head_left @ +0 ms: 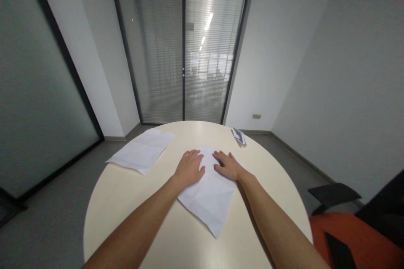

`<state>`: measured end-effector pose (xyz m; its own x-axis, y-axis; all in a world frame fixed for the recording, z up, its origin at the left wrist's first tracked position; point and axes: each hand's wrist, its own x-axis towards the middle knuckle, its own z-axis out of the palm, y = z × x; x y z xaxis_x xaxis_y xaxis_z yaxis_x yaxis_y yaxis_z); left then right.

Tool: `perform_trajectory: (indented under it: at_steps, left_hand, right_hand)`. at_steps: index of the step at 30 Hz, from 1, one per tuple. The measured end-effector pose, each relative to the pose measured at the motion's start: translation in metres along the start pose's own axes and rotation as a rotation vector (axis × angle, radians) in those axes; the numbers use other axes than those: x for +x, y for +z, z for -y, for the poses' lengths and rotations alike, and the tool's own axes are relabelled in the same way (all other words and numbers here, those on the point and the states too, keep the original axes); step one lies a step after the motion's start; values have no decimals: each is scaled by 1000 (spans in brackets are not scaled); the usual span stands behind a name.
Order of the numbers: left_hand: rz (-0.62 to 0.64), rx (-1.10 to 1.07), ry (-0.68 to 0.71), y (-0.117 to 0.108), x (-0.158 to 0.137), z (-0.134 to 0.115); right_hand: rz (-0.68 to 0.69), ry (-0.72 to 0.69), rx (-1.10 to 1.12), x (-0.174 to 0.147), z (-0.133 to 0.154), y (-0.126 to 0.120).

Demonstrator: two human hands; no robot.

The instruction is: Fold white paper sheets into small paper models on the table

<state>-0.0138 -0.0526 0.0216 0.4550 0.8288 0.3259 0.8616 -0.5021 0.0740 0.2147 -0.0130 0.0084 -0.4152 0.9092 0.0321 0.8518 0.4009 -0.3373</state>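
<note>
A creased white sheet of paper [206, 199] lies on the round table in front of me, one corner pointing toward me. On its left edge rests my left hand [189, 168], palm down with the fingers stretched out. My right hand [229, 166] is over the upper right part of the same sheet, its fingers spread. Neither hand grips anything. The hands cover parts of the paper's side edges.
Another creased white sheet [142, 149] lies at the table's far left, reaching the edge. A small folded paper [240, 136] sits at the far right rim of the cream table [126, 210]. An orange chair [353, 235] with black armrests stands at right.
</note>
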Motion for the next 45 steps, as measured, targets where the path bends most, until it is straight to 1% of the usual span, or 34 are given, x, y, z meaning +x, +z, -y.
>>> perform_trajectory:
  at_steps: [2, 3, 5, 7, 9, 11, 14, 16, 19, 23, 26, 28, 30, 32, 35, 39, 45]
  left_hand:
    - [82, -63, 110, 7, -1, 5]
    - [138, -90, 123, 11, -2, 7]
    - [234, -129, 97, 18, -3, 9]
    - [265, -144, 75, 22, -3, 10]
    - [261, -141, 59, 23, -3, 11]
    - [263, -133, 35, 24, -3, 12]
    - [294, -128, 5, 24, -2, 13]
    - [308, -129, -1, 24, -2, 12]
    - [297, -124, -5, 24, -2, 11]
    - [265, -95, -24, 24, -3, 9]
    - [226, -55, -84, 24, -3, 11]
    - [190, -21, -132, 24, -3, 13]
    - [162, 8, -166, 25, -4, 15]
    - [155, 22, -181, 25, -4, 16]
    - [181, 15, -195, 24, -4, 18]
    - [219, -11, -217, 23, -3, 20]
    - [265, -36, -247, 22, -2, 29]
  right_hand:
    - [12, -66, 0, 0, 3, -1]
    - [9, -87, -6, 0, 5, -1]
    - [-17, -109, -19, 1, 10, 1]
    - [-43, -117, -15, 2, 16, 5]
    - [-33, -121, 8, 4, 21, 10]
    - [5, -117, 24, 7, 23, 14]
    - [30, -82, 9, 8, 15, 15]
    - [18, -18, -14, 8, 6, 13]
    - [0, 80, -44, 7, -7, 9]
    - [-32, 117, -64, 5, -11, 7]
    - [-75, 81, -55, 4, -6, 7]
    - [-89, 2, -30, 4, 0, 8]
    - [-56, -89, 0, 2, 6, 9]
    - [0, -140, 12, 1, 11, 11]
    - [42, -121, -6, -1, 13, 13]
    - [36, -78, -26, -1, 10, 13]
    - [47, -76, -35, -1, 9, 11]
